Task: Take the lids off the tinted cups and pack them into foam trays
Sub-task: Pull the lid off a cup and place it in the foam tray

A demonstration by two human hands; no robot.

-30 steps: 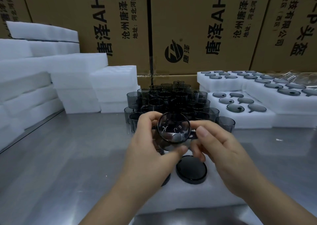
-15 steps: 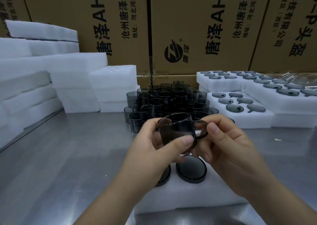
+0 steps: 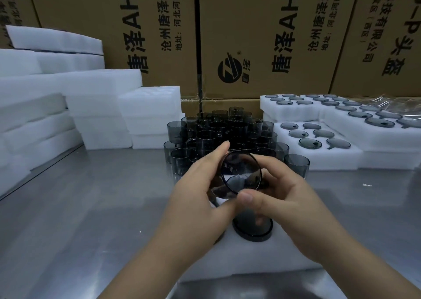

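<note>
Probably light, stiff and brittle to handle: reads as thin smoke-grey see-through plastic or glass, glossy enough to slip under dry fingers and to crack if squeezed hard across the open mouth. Sits mid-frame, a little below centre, as a tinted cup (image 3: 239, 178), tilted, round mouth toward the camera, raised above the near foam tray (image 3: 262, 262). Clamped from both sides: by the left hand (image 3: 200, 198), curled round the wall with thumb near the lower rim, and by the right hand (image 3: 284, 203), pinching the right side with thumb and bent fingers. Cannot tell lid on from lid off, with only reflections across the circle. Best taken by the cylindrical wall toward the base with one hand, keeping the rim free for the other; worth avoiding any hard pinch on the thin lip. Expect a snug, forgiving seat from soft, matte white foam.

Just under the right hand, a dark round piece (image 3: 252, 231) seated in that tray, smooth and shiny. Behind, at centre, a tight cluster of cups (image 3: 218, 134), plain straight-walled cylinders, on a brushed steel table (image 3: 79, 207). At right, filled trays (image 3: 341, 159) with smoky discs flush in their pockets. At left, stacked foam slabs (image 3: 45, 89); across the top, printed brown cartons (image 3: 250, 25)
</note>
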